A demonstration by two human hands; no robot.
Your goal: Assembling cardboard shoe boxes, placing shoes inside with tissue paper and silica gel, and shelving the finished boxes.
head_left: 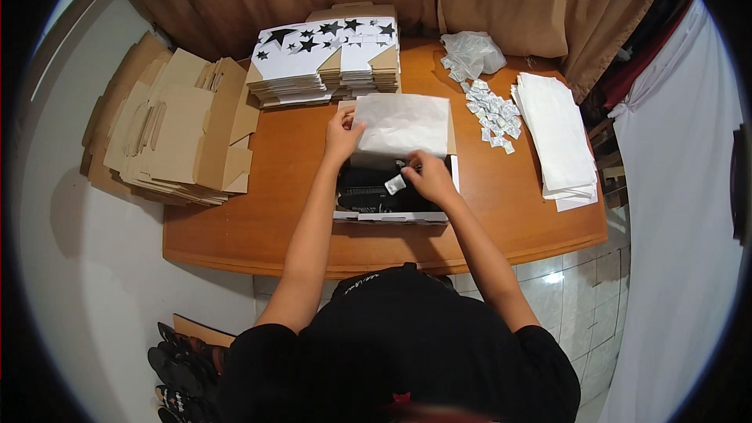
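Note:
An open white and brown cardboard box (pixel 392 218) stands in front of me on the wooden table. Black footwear (pixel 364 199) lies in it, partly covered. A sheet of white wrapping paper (pixel 402 119) rises over the far part of the box. My left hand (pixel 342 139) is closed on the paper's left edge. Over the box's right half, my right hand (pixel 430 178) has its fingers bent together, with a small white desiccant packet (pixel 395 184) at the fingertips. The packet hangs just above the footwear; the exact grip is partly hidden.
Flat brown cardboard boxes (pixel 168 125) are stacked at left. Behind the open box sits a pile of white star-printed boxes (pixel 313 55). Loose desiccant packets (pixel 493 113), a clear plastic bag (pixel 474 53) and stacked white paper (pixel 554 137) lie right. More footwear (pixel 180 368) is at lower left.

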